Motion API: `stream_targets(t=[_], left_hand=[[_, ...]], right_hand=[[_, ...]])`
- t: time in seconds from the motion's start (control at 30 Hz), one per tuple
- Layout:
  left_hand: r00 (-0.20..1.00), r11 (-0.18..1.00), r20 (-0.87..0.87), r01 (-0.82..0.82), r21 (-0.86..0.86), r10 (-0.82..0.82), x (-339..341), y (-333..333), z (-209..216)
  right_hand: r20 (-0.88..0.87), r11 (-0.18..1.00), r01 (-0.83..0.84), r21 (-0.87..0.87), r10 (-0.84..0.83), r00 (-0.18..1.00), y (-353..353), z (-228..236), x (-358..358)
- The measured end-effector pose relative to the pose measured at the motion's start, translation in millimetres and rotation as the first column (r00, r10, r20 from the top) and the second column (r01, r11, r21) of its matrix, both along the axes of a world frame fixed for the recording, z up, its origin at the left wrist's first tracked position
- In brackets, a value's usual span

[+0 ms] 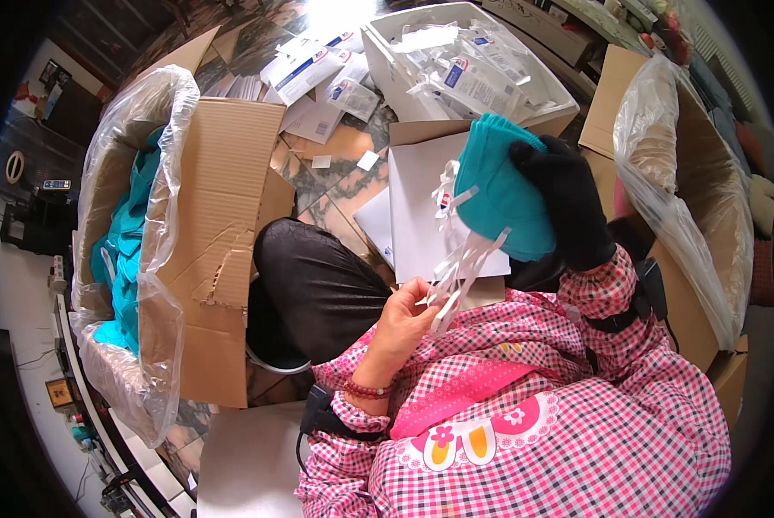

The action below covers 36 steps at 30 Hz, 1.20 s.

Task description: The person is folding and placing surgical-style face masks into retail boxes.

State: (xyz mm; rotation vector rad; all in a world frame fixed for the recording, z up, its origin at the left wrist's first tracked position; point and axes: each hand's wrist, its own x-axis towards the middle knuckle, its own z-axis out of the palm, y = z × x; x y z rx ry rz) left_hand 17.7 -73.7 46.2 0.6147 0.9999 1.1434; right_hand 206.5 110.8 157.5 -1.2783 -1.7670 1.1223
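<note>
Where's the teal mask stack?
Right of centre in the head view, the mask stack is in the gloved right hand, its straps in the left hand.

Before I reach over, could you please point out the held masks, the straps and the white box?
Held masks (505, 192), head view: face of the stack.
Straps (464, 273), head view: middle of the bundle.
White box (399, 91), head view: outer left wall.
</note>
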Motion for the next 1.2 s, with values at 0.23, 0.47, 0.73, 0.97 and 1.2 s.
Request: stream_targets(t=[0.23, 0.47, 0.73, 0.97, 1.2], left_hand=[[0.997, 0.995, 0.058, -0.052, 0.081, 0.048, 3, 0, 10], [0.981, 0.975, 0.004, 0.193, 0.109, -0.194, -1, 3, 9], [0.949, 0.958, 0.173, 0.236, 0.165, -0.264, 1, 11, 26], [0.956, 0.965, -0.243, 0.209, 0.160, -0.166, 10, 2, 17], [0.915, 0.975, -0.370, 0.205, 0.082, -0.161, -3, -15, 29]], right_hand=[[-0.261, 0.999, 0.029, -0.035, -0.037, 0.965, 3, 3, 3], [-0.291, 0.990, 0.001, -0.139, -0.042, 0.956, -8, 15, -3], [-0.269, 0.990, 0.007, -0.140, -0.045, 0.962, 1, 6, 2], [-0.231, 1.000, -0.007, 0.009, 0.009, 0.973, 10, -4, 7], [-0.050, 0.968, -0.004, 0.253, 0.017, 0.999, 44, -26, 42]])
